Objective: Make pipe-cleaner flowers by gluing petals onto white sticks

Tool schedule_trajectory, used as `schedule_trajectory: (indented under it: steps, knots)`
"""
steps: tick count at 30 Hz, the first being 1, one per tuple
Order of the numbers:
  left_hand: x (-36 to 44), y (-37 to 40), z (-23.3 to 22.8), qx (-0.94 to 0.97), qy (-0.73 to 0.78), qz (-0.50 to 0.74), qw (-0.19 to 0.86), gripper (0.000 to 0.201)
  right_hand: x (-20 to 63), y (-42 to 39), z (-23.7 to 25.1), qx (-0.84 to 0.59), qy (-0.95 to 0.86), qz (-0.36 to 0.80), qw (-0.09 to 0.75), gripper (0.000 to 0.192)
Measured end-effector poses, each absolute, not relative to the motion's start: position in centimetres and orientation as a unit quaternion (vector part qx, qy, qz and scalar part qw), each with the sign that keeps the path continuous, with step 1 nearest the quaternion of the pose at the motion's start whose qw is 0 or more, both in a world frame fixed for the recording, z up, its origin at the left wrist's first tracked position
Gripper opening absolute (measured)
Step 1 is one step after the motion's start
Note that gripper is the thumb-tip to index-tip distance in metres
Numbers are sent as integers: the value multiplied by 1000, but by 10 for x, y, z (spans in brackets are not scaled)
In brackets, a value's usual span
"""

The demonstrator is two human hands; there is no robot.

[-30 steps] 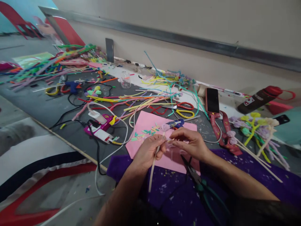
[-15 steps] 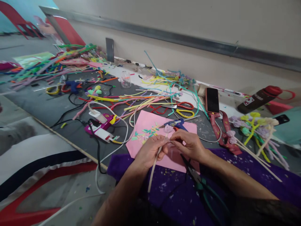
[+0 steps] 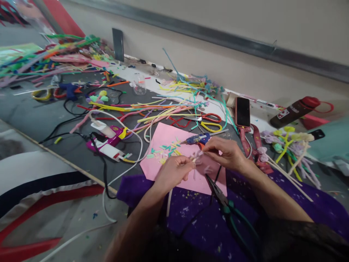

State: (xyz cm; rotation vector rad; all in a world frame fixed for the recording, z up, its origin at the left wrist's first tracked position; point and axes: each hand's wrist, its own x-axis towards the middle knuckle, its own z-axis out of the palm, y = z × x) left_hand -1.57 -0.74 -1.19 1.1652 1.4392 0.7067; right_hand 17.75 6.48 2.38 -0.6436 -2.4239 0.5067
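Pipe cleaner point(image 3: 195, 157) is pinched between left hand point(image 3: 174, 171) and right hand point(image 3: 227, 153), both closed on it, over the pink sheet point(image 3: 163, 136).

Two bare hands show: left hand point(image 3: 174, 171) and right hand point(image 3: 226, 153). There are two glue guns, one blue-handled glue gun point(image 3: 198, 138) and one dark blue glue gun point(image 3: 68, 90); one red-and-yellow-handled pair of scissors point(image 3: 209, 122); one green-handled pair of pliers point(image 3: 226, 207); one pink paper sheet point(image 3: 163, 138); one dark-screened phone point(image 3: 242, 111); one dark red-capped bottle point(image 3: 293, 110).

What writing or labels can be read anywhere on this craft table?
None can be read.
Dark bottle: white label, print too blurred.
Red lanyard: pale lettering, too small to read.
Phone: screen dark, no text.
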Motion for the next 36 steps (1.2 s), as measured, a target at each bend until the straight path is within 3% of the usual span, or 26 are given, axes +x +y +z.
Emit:
schedule_trajectory:
  steps: [8, 36]
  knots:
    - [-15, -8, -10, 519, 593, 281, 548, 27, 180, 67, 18, -181, -941, 146, 248, 12]
    - [-16, -8, -7, 536, 583, 268, 549, 26, 179, 62, 13, -199, -962, 55, 178, 15]
